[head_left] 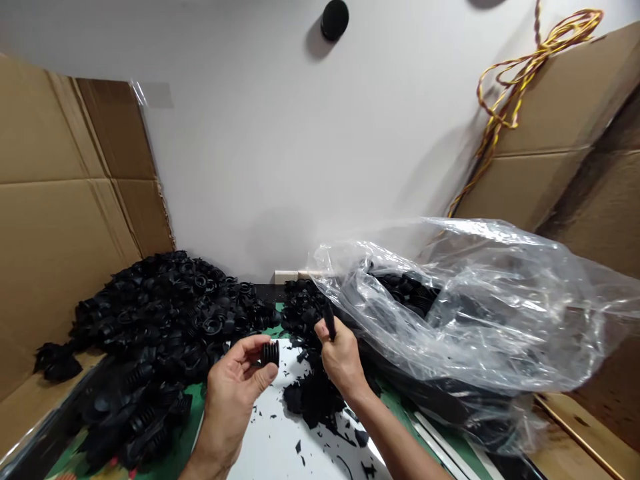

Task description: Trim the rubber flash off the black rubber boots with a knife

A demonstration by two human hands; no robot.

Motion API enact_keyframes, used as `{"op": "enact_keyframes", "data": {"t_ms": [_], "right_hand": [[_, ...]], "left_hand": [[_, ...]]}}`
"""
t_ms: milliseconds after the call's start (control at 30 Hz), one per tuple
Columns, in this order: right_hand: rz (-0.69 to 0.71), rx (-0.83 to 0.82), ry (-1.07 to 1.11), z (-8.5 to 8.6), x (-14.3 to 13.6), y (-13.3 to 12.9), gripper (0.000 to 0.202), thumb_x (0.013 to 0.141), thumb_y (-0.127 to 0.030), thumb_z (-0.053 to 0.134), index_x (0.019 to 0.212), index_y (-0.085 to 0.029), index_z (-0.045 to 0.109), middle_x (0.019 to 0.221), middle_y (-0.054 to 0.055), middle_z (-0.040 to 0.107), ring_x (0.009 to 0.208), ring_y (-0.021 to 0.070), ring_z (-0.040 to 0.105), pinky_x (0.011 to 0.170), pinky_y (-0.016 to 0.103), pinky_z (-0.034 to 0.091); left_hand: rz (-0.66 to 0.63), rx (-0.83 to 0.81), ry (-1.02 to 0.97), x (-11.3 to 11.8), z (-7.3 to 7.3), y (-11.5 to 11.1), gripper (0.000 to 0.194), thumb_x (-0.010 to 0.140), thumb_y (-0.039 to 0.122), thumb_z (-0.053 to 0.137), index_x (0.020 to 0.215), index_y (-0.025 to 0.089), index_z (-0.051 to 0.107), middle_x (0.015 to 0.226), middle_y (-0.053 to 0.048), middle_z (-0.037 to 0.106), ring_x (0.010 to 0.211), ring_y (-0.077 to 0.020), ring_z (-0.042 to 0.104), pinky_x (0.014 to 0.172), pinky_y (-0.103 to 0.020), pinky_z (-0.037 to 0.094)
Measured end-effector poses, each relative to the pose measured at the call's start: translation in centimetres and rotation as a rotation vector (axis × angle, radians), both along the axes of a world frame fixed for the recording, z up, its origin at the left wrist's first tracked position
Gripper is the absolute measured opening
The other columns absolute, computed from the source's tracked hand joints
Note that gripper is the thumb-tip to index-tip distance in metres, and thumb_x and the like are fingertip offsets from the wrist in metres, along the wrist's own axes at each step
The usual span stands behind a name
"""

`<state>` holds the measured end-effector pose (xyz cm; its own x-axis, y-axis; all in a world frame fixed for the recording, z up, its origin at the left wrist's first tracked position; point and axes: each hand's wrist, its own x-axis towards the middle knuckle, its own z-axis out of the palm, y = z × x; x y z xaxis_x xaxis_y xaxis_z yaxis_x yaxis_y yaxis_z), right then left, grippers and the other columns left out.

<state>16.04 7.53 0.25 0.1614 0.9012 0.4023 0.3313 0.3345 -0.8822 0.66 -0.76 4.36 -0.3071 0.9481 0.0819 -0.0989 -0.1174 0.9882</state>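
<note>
A ribbed black rubber piece (271,353) is pinched between the thumb and fingers of my left hand (240,377), above a white board (265,447). To its right, my right hand (341,353) is closed around a dark, slim object (329,321); its exact kind cannot be made out. Black scraps (315,397) lie on the board below and between my hands. A large heap of black rubber pieces (175,307) is to the left, and a clear plastic bag (500,320) holding ribbed black pieces (407,292) is to the right.
Cardboard panels stand at the left (55,173) and right (555,153). A pale wall (250,133) rises behind, with a round black knob (335,20) on it. Twisted yellow-red wire (515,87) hangs at the upper right. White strips (440,443) lie at the lower right.
</note>
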Motion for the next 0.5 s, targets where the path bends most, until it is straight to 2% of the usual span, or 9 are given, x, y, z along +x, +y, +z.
{"op": "enact_keyframes", "data": {"t_ms": [133,233,333,400,500], "right_hand": [[0.138,-0.016,0.012,-0.1,-0.3,-1.3,0.024,0.079,-0.034,0.047,0.062,-0.018,0.053,0.055,-0.001,0.052,0.053,0.0147,0.047,0.049,0.024,0.038],[0.171,-0.038,0.034,0.0,-0.5,-1.8,0.019,0.077,-0.031,0.051,0.069,-0.017,0.061,0.064,0.002,0.059,0.061,0.0173,0.053,0.056,0.026,0.042],[0.213,-0.013,0.088,0.6,-0.7,-2.4,0.017,0.078,-0.03,0.053,0.071,-0.018,0.064,0.071,0.003,0.06,0.064,0.0172,0.055,0.059,0.026,0.043],[0.292,0.03,0.124,1.1,-1.0,-3.0,0.015,0.078,-0.027,0.054,0.07,-0.019,0.064,0.07,0.002,0.058,0.064,0.0162,0.055,0.058,0.026,0.043],[0.379,0.128,0.095,1.4,-1.5,-3.9,0.014,0.074,-0.012,0.052,0.071,-0.019,0.064,0.07,0.002,0.056,0.065,0.0152,0.055,0.059,0.025,0.043]], "left_hand": [[0.028,-0.004,-0.03,0.0,-0.6,1.0,0.034,0.052,0.02,0.079,0.084,0.015,0.071,0.08,-0.006,0.071,0.074,-0.0186,0.063,0.066,-0.027,0.052],[0.033,-0.013,-0.019,0.2,-1.3,1.1,0.034,0.051,0.018,0.078,0.083,0.015,0.072,0.078,-0.005,0.07,0.071,-0.0181,0.062,0.065,-0.028,0.052],[0.029,-0.044,0.053,0.2,-1.8,1.2,0.031,0.05,0.016,0.077,0.081,0.017,0.073,0.072,-0.002,0.068,0.063,-0.015,0.059,0.06,-0.025,0.05],[0.036,-0.05,0.131,0.3,-2.2,1.3,0.03,0.05,0.014,0.076,0.079,0.018,0.073,0.069,0.0,0.066,0.058,-0.013,0.056,0.054,-0.023,0.047],[0.047,0.037,0.208,0.5,-2.5,1.3,0.024,0.05,0.013,0.075,0.073,0.018,0.074,0.073,-0.001,0.066,0.062,-0.0149,0.056,0.055,-0.023,0.047]]}}
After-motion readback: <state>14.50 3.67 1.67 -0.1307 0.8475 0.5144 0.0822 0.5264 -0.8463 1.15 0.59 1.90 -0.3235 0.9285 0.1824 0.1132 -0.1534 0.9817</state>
